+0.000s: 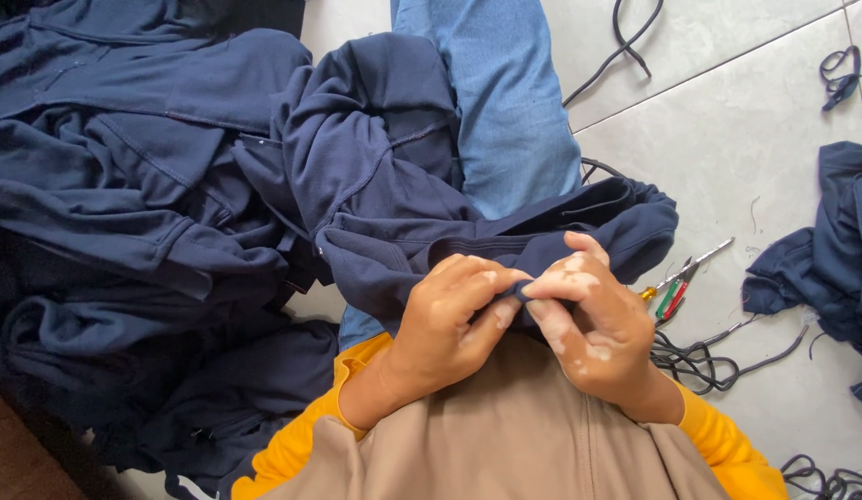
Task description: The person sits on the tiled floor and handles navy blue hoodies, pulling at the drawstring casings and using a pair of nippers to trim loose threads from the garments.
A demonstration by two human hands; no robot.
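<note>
Status of work. The navy garment (394, 176) lies across the person's lap and over the blue-jeaned leg (505, 102). Its near edge, a folded hem or channel, is drawn up to the chest. The left hand (445, 324) and right hand (593, 319) meet at 1 spot on that edge. Both grips are clenched on the fabric, thumbs and forefingers pinching it, the 2 hands touching.

Judged from this, work at the hem is under way and not finished: the edge is bunched between the fingertips and nothing has been laid aside from it. A large pile of navy garments (125, 185) lies on the floor to the left, touching the garment in hand. A smaller navy heap (829, 250) lies well apart to the right. Which heap is done and which waits cannot be told.

Loose dark cords (699, 356) lie on the tiled floor (727, 139) just beside the right hand, and a screwdriver-like tool (681, 282) lies near them, untouched.

Limits of view.
1. The pinch point is covered by the fingers. Whether a cord end sits inside the hem cannot be seen.
2. The garment type is uncertain.
3. Both heaps are cut off by the frame edges.
4. More cords at the lower right and top are cropped.
</note>
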